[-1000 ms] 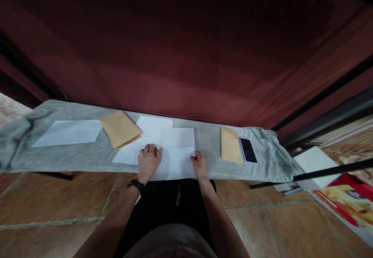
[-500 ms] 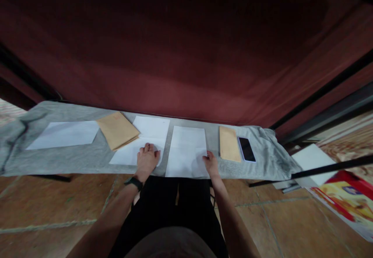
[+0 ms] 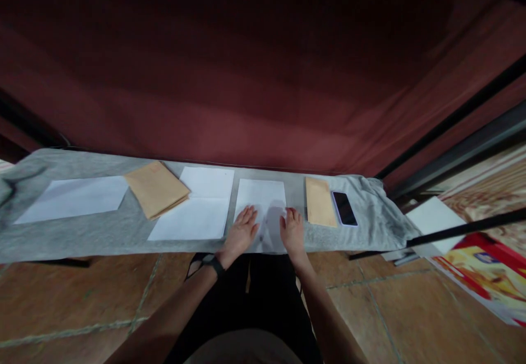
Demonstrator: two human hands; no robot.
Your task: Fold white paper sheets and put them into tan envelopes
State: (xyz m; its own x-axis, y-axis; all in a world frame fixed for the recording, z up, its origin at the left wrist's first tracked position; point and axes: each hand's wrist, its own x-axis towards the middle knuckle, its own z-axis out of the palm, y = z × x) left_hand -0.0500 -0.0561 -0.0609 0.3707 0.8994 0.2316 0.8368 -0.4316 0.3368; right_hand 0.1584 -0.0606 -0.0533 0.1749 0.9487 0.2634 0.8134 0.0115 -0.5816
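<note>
A white sheet of paper lies on the grey cloth straight in front of me. Over its left edge is my left hand, its fingers stretched out and nothing gripped. My right hand rests at the sheet's right edge, fingers extended and nothing visibly held. Left of the sheet, more white paper with a crease across it is partly covered by a stack of brown envelopes. To the right of my right hand lies another brown envelope.
A phone lies beside the right envelope. Another white sheet is at the left. The grey cloth covers a narrow table against a dark red panel. A red and yellow box stands low at the right.
My left hand has moved right, from the creased paper onto the sheet in front of me. My right hand stays at that sheet's right edge, its fingers now straighter. The view has shifted slightly.
</note>
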